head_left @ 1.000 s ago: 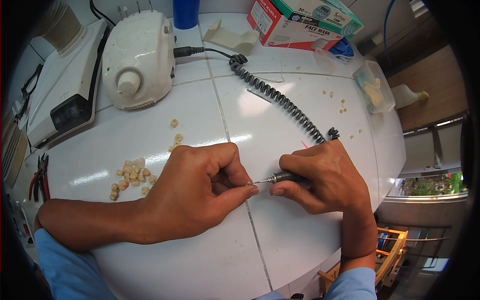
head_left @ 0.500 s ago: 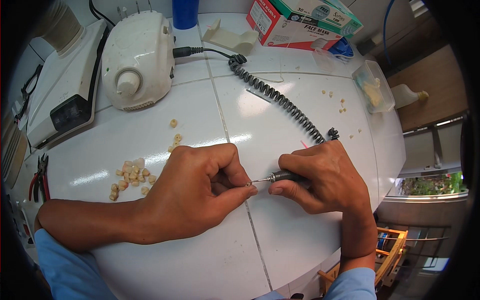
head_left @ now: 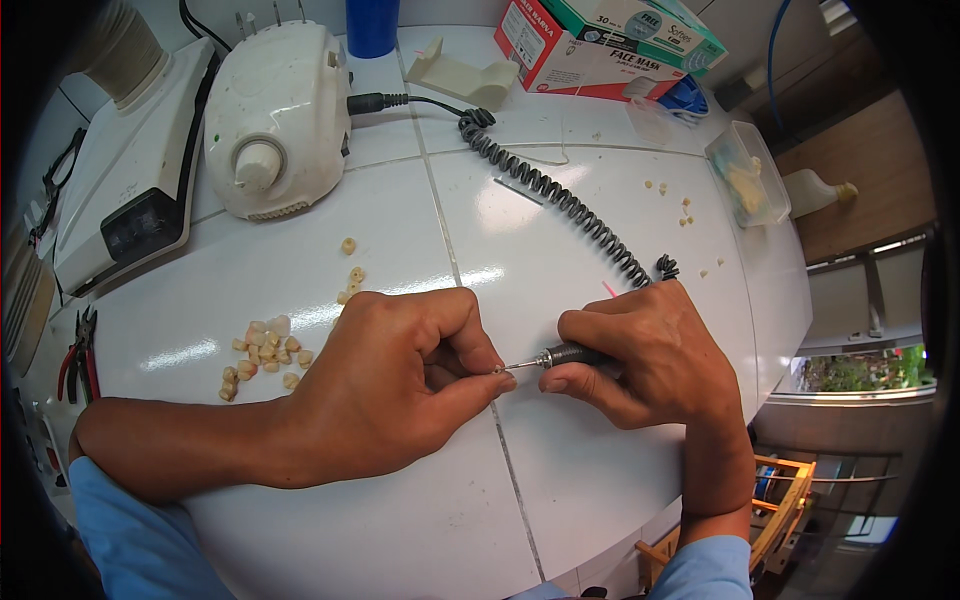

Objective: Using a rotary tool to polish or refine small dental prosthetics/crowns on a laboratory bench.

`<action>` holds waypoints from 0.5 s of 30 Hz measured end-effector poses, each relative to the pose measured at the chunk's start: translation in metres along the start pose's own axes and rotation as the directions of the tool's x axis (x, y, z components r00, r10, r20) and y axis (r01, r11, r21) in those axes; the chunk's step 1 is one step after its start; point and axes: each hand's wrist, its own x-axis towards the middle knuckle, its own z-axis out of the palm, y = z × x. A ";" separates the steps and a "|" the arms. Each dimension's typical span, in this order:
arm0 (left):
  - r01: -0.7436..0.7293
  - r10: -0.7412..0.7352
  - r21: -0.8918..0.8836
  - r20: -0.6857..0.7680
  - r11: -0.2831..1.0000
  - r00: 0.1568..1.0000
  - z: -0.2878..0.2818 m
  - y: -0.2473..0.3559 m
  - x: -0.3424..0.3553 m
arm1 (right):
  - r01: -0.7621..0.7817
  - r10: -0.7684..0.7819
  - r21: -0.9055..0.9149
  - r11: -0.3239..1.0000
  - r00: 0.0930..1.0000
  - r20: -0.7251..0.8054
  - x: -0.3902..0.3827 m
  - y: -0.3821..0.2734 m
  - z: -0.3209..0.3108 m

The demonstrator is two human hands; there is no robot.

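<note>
The left hand (head_left: pixel 385 395) is pinching a tiny pale tooth-shaped piece (head_left: pixel 497 370) at table centre; the right hand (head_left: pixel 650 355) is gripping a slim dark rotary handpiece (head_left: pixel 570 355) (bur touching it). A slip could nick fingertips.

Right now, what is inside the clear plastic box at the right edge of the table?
The clear plastic box holds some pale yellowish pieces; what they are is too small to tell. Its bottom under them is covered. A few loose bits lie on the table beside it.
</note>
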 end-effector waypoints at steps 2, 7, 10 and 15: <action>0.000 0.000 -0.008 -0.001 1.000 1.000 0.000 0.000 0.000 | -0.005 0.005 -0.004 1.000 1.000 -0.015 0.000 0.000 0.002; -0.026 0.026 0.018 0.000 1.000 1.000 0.000 0.000 0.000 | 0.012 -0.012 -0.001 1.000 1.000 -0.019 0.000 0.000 0.002; -0.009 0.009 0.017 0.003 1.000 1.000 -0.001 0.000 0.000 | -0.003 0.002 -0.004 1.000 0.999 -0.043 0.000 0.000 0.004; -0.013 0.013 0.025 0.006 1.000 1.000 -0.001 0.001 0.000 | 0.008 -0.008 0.003 1.000 1.000 -0.028 -0.001 0.001 0.003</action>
